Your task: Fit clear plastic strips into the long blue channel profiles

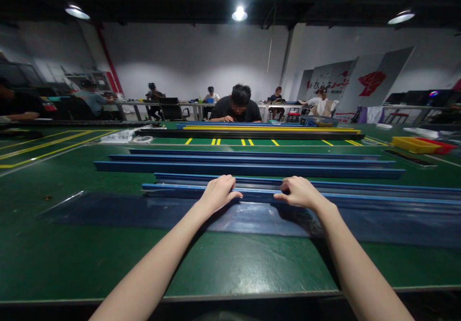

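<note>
My left hand (221, 191) and my right hand (297, 191) both grip a long blue channel-shaped profile (257, 195), a short distance apart near the middle of the view. Each thumb lies on the near side of the profile, while the other fingers curl over its top and are partly hidden. Under and in front of the profile a flat, shiny sheet of clear plastic film (237, 217) stretches across the table. Just beyond my hands, more blue profiles (248, 169) lie parallel in a row.
Everything rests on a green table (118, 258). Farther off are a yellow bar (270, 129), a black bar (252, 135) and a coil in clear packaging (144, 139). At right stand a yellow tray (410, 144) and a dark flat device (408, 158). A person (236, 107) leans over the far side.
</note>
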A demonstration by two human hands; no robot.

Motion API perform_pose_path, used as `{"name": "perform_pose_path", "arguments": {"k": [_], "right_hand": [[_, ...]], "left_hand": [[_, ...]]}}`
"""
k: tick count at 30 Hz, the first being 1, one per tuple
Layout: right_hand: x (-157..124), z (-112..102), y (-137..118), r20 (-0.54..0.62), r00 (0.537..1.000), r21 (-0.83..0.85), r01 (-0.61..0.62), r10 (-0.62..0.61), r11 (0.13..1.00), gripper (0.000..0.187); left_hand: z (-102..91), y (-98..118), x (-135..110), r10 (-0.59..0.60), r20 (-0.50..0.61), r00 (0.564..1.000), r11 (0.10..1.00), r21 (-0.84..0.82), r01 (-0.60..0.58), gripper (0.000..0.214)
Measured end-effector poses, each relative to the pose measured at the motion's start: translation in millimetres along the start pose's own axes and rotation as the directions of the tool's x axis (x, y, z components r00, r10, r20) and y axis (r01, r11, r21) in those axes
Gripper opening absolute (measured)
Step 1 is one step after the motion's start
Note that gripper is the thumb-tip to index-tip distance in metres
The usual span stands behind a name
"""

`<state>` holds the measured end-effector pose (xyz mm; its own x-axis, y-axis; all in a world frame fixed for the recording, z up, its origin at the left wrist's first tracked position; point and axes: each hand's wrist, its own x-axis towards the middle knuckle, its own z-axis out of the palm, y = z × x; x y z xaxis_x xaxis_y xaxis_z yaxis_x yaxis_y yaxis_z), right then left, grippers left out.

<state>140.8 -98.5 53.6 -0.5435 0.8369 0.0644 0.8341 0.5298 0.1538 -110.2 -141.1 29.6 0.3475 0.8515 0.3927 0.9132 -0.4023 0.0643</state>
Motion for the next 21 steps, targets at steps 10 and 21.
{"name": "perform_pose_path", "arguments": {"k": [10,21], "right_hand": [[-0.6,-0.2,-0.6,-0.017,1.0,0.007,-0.012,0.012,1.0,0.046],[-1.1,-0.5,-1.0,-0.01,1.0,0.027,-0.021,0.021,0.999,0.044]], "left_hand": [[2.2,-1.3,0.6,0.009,-0.021,1.0,0.998,0.066,-0.007,0.032],[2.7,-4.5,1.1,-0.063,0.006,0.998,0.996,0.071,0.062,0.039]]}}
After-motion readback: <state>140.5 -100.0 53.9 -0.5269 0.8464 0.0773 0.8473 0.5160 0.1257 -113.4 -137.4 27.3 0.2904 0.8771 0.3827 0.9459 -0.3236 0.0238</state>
